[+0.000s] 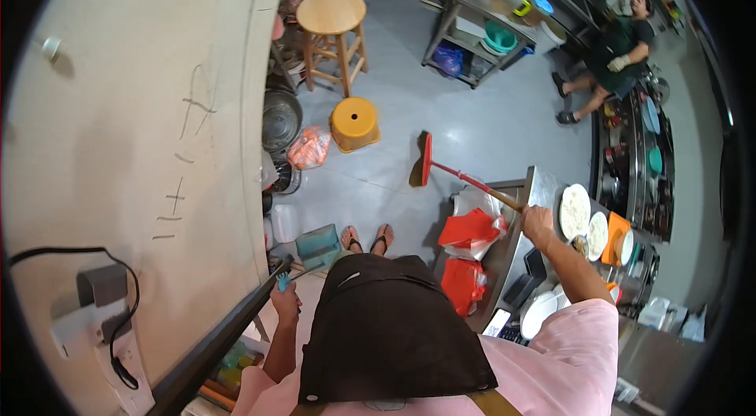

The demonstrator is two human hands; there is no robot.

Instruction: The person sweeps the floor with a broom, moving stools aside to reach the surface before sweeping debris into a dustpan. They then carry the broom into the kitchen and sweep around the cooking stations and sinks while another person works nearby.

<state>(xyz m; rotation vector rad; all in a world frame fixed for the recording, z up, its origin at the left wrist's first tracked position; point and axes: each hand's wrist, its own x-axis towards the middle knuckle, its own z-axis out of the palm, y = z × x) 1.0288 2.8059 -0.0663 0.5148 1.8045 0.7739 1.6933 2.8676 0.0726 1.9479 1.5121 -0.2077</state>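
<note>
My right hand (538, 225) is wrapped round the wooden end of a broom (465, 177). The broom's shaft is partly red, and its red head (427, 158) with dark bristles rests on the grey floor, out in front of me. Low on my left side, my left hand (287, 303) is closed on the light-blue handle of a dustpan (317, 247). The teal pan lies by my sandalled feet, close to the left wall. No debris can be made out in it.
A yellow stool (354, 124) and a taller wooden stool (332, 18) stand ahead. To the right is a metal counter (543, 188) with plates, above red bags (471, 229). A co-worker (617, 54) stands by the stove at the far right.
</note>
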